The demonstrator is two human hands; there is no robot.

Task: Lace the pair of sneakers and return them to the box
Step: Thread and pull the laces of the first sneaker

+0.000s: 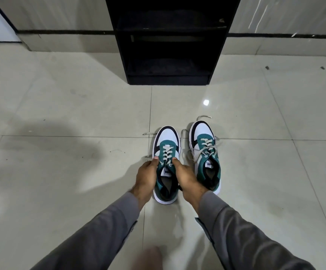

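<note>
Two teal, white and black sneakers stand side by side on the tiled floor, toes pointing away from me. My left hand (146, 177) grips the left side of the left sneaker (167, 147) near its top eyelets, thumb on the teal upper. On the same shoe's right side my right hand (187, 179) holds the collar, thumb beside the beige laces (165, 152). The right sneaker (205, 151) stands free just to the right, its laces crossed through the eyelets with loose ends (204, 117) trailing on the floor. No shoe box is in view.
A black open shelf unit (170, 55) stands against the wall straight ahead, about a shoe's length and a half beyond the toes. Glossy beige floor tiles (61, 114) spread to both sides. Grey sleeves cover my forearms.
</note>
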